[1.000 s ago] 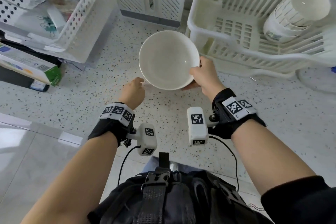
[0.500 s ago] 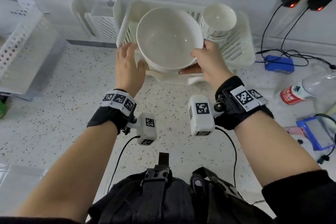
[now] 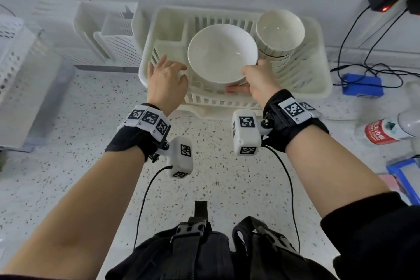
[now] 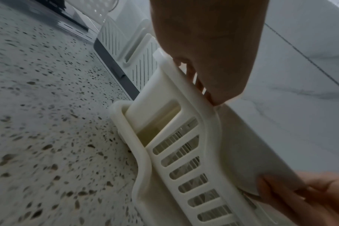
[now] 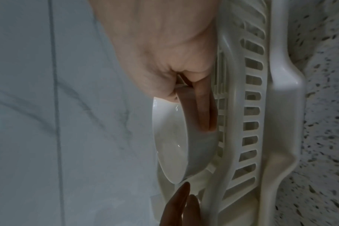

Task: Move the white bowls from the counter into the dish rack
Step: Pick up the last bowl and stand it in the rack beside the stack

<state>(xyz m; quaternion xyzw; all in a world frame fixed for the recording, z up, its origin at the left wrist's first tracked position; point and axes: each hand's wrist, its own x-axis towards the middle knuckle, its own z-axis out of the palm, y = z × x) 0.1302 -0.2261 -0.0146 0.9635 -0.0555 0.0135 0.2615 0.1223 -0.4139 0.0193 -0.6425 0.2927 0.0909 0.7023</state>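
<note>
The speckled bench (image 3: 68, 166) is carrying a cream plastic dish rack (image 3: 318, 57) standing against the grey wall, with a slotted white holder (image 3: 113, 36) just beside its left end. Inside the rack, toward its right end, a stack of smaller bowls (image 3: 279, 32) is leaning on the ribs, mouths facing the person. In the middle of the rack the large white bowl (image 3: 221, 52) is sitting tilted, its rim turned up toward the camera and its lower side down among the rack's ribs; whether its base is resting fully on them I cannot tell.

The right hand (image 3: 256, 79) is gripping this bowl at its lower right edge: the thumb is lying over the rim and the fingers (image 5: 203, 107) are stretching along the outer wall, between the bowl and the rack's slotted front wall. The left hand (image 3: 167, 79) is holding nothing; its fingers are relaxed and spread over the left front part of the rack, close beside the bowl's left edge, the fingertips reaching down near the rack's rim in the left wrist view.

To the right of the rack, dark cables (image 3: 354, 68) are running to a blue box (image 3: 363, 85), and a red-labelled bottle (image 3: 384, 132) is lying on the bench.
</note>
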